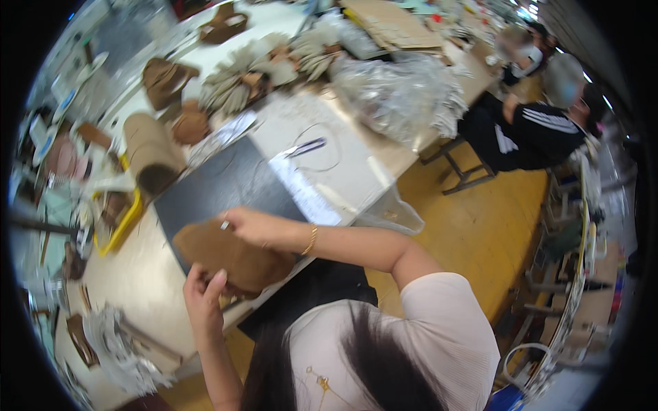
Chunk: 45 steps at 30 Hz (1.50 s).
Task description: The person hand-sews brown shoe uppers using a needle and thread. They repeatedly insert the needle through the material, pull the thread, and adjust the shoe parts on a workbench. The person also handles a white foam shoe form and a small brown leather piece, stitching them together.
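Observation:
A brown, suede-like piece [236, 257] is between my two hands, over the near edge of a dark cutting-mat-like sheet [219, 185]. My left hand [205, 291] pinches its near left edge, with the thumb on top. From the right, my right hand [253, 227] reaches across and grips the piece's far edge, fingers curled. By those right fingertips is a tiny pale, shiny spot; I cannot make out what it is. Beyond the mat, purple-handled snips [308, 146] lie on a pale board.
A brown cone of thread [151, 154] and a yellow basket [118, 233] stand left of the mat. Grey strips and brown pieces [164, 82] lie at the back, near a heap of clear plastic bags [401, 92]. A person in black [541, 127] sits at the far right.

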Tool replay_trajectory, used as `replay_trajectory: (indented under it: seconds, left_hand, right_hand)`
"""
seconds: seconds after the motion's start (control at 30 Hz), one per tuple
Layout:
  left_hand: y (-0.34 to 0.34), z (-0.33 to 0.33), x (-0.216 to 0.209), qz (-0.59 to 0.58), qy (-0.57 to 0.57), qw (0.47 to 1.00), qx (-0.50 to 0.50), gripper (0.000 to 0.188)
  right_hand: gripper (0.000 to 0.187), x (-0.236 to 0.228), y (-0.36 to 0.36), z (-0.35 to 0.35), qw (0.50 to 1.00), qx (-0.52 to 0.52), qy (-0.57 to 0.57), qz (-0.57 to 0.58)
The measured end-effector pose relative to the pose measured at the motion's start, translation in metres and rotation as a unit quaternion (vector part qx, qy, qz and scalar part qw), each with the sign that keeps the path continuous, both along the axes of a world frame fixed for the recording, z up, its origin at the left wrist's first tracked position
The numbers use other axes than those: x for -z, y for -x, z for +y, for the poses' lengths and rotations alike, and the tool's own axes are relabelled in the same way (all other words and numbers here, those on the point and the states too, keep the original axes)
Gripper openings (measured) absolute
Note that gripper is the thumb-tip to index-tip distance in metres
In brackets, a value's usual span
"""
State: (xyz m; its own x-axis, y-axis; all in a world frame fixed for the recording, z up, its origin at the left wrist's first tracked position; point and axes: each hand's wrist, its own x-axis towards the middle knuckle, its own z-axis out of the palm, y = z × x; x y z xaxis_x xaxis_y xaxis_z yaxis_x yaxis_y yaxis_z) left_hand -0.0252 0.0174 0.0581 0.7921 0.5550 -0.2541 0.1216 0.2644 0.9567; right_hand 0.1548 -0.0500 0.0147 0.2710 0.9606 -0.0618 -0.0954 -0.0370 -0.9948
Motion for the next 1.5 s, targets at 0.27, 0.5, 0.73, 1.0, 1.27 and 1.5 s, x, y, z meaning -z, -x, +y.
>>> replay_trajectory:
  seconds: [0.27,0.5,0.73,1.0,1.27,1.5]
  left_hand:
    - [-0.01,0.009,0.001,0.015,0.017,0.999,0.028,0.02]
    - [-0.013,0.017,-0.002,-0.012,-0.044,0.997,0.054,0.022]
    - [0.043,0.039,-0.013,-0.012,0.069,0.996,-0.052,0.023]
    - [0.118,0.083,-0.031,-0.052,-0.016,0.973,-0.223,0.018]
    - [0.172,0.097,-0.043,-0.033,-0.107,0.928,-0.355,0.016]
    - [0.135,0.049,-0.052,0.048,-0.323,0.9,-0.288,0.021]
  right_hand:
    - [0.026,-0.023,0.001,-0.025,0.948,0.04,0.075,0.306]
    - [0.011,-0.009,-0.009,-0.013,0.973,0.173,0.038,0.151]
    - [0.008,0.036,-0.253,-0.115,0.884,0.236,-0.19,0.356]
    - [0.013,-0.021,-0.417,-0.274,0.89,0.329,-0.188,0.252]
    - [0.031,-0.053,-0.425,-0.266,0.796,0.592,0.067,-0.106]
    - [0.039,-0.038,-0.159,-0.005,0.985,0.13,-0.012,-0.112]
